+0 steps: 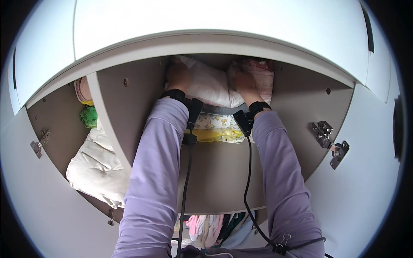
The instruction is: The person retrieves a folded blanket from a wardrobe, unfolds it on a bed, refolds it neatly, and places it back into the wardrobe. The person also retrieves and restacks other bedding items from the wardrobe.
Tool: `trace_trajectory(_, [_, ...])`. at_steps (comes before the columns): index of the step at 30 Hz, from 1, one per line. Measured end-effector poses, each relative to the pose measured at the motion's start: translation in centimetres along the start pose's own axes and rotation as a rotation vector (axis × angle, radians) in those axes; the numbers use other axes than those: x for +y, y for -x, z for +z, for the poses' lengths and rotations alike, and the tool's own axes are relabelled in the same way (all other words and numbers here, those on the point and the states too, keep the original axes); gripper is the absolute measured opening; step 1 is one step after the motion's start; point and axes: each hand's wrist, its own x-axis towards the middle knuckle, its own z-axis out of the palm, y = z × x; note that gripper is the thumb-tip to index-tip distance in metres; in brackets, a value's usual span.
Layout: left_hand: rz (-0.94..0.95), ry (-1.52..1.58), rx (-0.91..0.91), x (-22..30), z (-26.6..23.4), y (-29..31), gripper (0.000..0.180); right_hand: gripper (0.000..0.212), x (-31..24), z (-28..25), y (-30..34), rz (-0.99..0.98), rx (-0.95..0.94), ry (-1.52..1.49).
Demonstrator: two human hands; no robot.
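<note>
Inside the open cabinet compartment, a folded pale pink quilt (206, 84) lies on top of a stack of folded cloth. My left hand (178, 76) grips the quilt's left end, its fingertips lost in shadow. At the quilt's right part, my right hand (243, 80) holds the fabric, fingers partly hidden against it. Beneath the quilt are a grey fold (213, 111), a white floral cloth (215, 121) and a yellow cloth (217, 136). A rolled pink and red textile (260, 77) sits just right of my right hand.
An upright divider (107, 116) separates a left compartment with a cream quilt (97, 165) and a green bundle (88, 116). Open doors with metal hinges (340, 152) flank the cabinet. Clothes (215, 228) hang below the shelf. Black cables (248, 185) run from my wrist straps.
</note>
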Motion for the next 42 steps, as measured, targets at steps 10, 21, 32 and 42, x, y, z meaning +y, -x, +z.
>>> trace_trajectory(10, [0.113, -0.371, -0.233, -0.2, 6.0, 2.1, 0.034, 0.042, 2.9, 0.6, -1.6, -0.022, -0.046, 0.216])
trace_trajectory(21, [0.279, 0.255, -0.319, 5.0, 3.5, 1.7, 0.059, 0.034, 5.1, 5.2, -4.2, -0.388, 0.224, 0.176])
trace_trajectory(32, [0.069, 0.134, -0.392, 3.6, 5.1, 2.5, 0.094, 0.034, 0.7, 2.1, -0.7, -0.051, 0.000, 0.236])
trace_trajectory(42, [0.191, 0.296, -0.411, 1.8, 4.5, 1.2, 0.077, 0.047, 1.1, 3.9, -2.0, -0.064, -0.047, 0.280])
